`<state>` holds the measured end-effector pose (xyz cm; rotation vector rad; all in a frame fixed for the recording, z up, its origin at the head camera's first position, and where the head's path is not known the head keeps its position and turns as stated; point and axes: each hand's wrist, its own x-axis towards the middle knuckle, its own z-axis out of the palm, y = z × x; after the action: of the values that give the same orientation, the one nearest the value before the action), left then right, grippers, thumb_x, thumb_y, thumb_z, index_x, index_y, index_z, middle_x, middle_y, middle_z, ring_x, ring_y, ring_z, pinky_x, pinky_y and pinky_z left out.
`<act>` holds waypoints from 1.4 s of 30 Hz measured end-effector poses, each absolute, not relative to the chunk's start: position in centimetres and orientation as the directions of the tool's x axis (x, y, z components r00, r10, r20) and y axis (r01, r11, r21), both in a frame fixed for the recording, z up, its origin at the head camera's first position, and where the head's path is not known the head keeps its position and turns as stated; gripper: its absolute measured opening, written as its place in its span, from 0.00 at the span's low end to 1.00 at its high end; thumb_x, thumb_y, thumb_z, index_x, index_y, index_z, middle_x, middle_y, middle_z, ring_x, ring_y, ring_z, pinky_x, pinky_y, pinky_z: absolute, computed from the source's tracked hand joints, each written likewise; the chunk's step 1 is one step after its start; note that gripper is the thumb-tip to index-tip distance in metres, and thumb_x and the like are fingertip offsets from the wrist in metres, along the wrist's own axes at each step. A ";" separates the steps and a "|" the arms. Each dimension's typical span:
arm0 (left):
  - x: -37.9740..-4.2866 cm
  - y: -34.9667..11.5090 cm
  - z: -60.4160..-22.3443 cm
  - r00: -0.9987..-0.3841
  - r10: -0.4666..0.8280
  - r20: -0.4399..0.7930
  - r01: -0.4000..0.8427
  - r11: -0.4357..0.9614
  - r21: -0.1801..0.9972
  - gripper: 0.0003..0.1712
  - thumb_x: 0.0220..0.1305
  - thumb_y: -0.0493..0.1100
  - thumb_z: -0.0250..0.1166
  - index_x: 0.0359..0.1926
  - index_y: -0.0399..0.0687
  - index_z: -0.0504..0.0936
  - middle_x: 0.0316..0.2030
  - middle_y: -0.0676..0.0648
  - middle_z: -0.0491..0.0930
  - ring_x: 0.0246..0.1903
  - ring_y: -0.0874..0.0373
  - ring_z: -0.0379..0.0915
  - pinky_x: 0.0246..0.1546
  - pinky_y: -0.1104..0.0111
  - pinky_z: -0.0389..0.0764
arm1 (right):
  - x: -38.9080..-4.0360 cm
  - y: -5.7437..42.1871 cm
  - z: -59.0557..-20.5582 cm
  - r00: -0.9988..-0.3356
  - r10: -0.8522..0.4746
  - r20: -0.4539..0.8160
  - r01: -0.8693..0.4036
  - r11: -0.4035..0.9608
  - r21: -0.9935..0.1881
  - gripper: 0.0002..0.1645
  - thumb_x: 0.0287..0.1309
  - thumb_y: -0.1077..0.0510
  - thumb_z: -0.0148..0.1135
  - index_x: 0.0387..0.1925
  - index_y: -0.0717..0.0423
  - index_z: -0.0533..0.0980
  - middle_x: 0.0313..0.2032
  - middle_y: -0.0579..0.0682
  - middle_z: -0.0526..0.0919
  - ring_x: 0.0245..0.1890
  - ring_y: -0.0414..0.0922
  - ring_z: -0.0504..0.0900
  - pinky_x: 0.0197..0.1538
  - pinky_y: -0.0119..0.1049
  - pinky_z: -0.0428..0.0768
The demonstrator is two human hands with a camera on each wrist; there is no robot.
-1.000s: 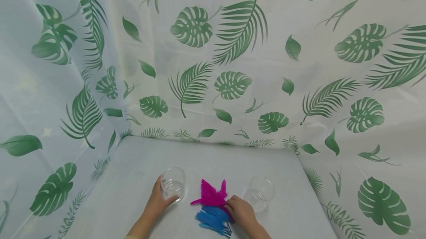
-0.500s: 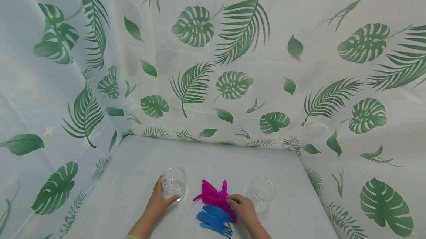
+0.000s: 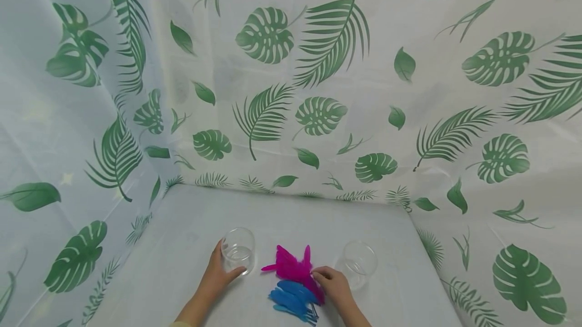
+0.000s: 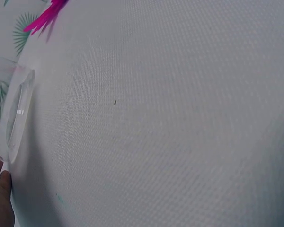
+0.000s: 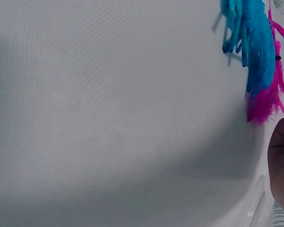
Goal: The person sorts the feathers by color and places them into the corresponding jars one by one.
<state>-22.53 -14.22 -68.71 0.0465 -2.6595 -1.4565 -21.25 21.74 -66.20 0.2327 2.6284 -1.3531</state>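
Observation:
My left hand [image 3: 213, 279] grips a clear glass [image 3: 238, 251], fingers behind it and thumb along its near side near the base. In the left wrist view, only fingertips and part of the glass [image 4: 20, 118] show at the left edge. My right hand [image 3: 336, 289], fingers curled, pinches at the right edge of a pile of magenta feathers [image 3: 288, 269]. One magenta feather [image 3: 268, 268] juts out to the left across that pile; the quill end at my fingertips is hidden. Blue feathers [image 3: 293, 297] lie just in front, their quills toward the lower right.
A second clear glass [image 3: 361, 261] stands right behind my right hand. The white table [image 3: 195, 216] runs back to a hanging sheet [image 3: 273, 165] printed with green leaves, which also encloses the left and right sides.
My right hand has moved slightly up and right from over the feathers' edge. The jutting magenta feather has shifted and now points more level. The left hand keeps its grip on the glass.

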 end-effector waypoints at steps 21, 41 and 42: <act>-22.8 -14.6 -69.0 -0.987 -0.087 0.132 0.069 0.519 0.852 0.64 0.44 0.56 0.80 0.74 0.41 0.51 0.64 0.30 0.67 0.66 0.33 0.63 0.66 0.42 0.66 | -26.0 16.4 -51.6 -0.996 -0.018 0.087 -0.085 0.472 -0.877 0.13 0.61 0.40 0.65 0.39 0.42 0.85 0.32 0.44 0.84 0.30 0.44 0.78 0.35 0.35 0.80; -22.8 -14.9 -68.8 -0.991 -0.073 0.112 0.054 0.544 0.837 0.67 0.43 0.60 0.80 0.74 0.41 0.51 0.65 0.30 0.67 0.66 0.35 0.64 0.66 0.43 0.67 | -29.0 5.1 -53.5 -0.875 -0.472 0.108 -0.472 0.782 -0.406 0.07 0.64 0.51 0.64 0.37 0.45 0.85 0.34 0.39 0.83 0.34 0.36 0.78 0.39 0.31 0.80; -22.8 -15.0 -68.9 -0.991 -0.071 0.115 0.058 0.544 0.837 0.66 0.43 0.60 0.80 0.74 0.41 0.51 0.65 0.30 0.67 0.66 0.35 0.64 0.66 0.43 0.67 | -29.0 4.6 -53.6 -0.867 -0.487 0.101 -0.486 0.786 -0.381 0.06 0.64 0.51 0.64 0.37 0.45 0.85 0.33 0.39 0.83 0.34 0.36 0.79 0.40 0.32 0.81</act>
<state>-22.82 -14.97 -68.86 0.0108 -2.6392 -1.4391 -29.03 4.60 -53.61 -0.8085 2.9666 -0.6323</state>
